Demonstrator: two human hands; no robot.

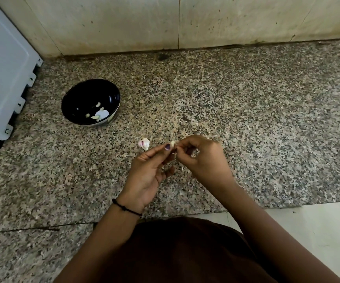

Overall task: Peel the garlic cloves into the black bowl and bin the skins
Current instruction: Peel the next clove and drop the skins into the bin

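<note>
Peeling step, head view. Your left hand (150, 170) pinches the clove (172, 144) between thumb and fingertips, palm turned up and the lower fingers loosely spread. Your right hand (203, 158) is curled tight, its thumb and forefinger nipping the clove's right-hand end. The blur there hides whether they have skin or flesh. The clove sits above the counter (246, 119), well apart from the bowl (83, 94), which lies up and to your left. To do this step well, hold the clove steady with the left pinch and let the right nails lift the skin at the tip. Draw the skin off along the length rather than across it, so it comes away in few pieces. Keep the pull light, since bare garlic is probably slick and could slip from the fingers. Peeled cloves (98, 104) and a pale flake lie in the bowl. A second clove (144, 143), streaked pink and unpeeled, rests on the counter just left of your hands, so the task looks part done. No bin is in view. The counter is speckled granite and meets a stained, pale tiled wall (124, 23). A white appliance (1, 68) stands at the far left, near the bowl. Paler flooring (318, 231) shows at lower right.
</note>
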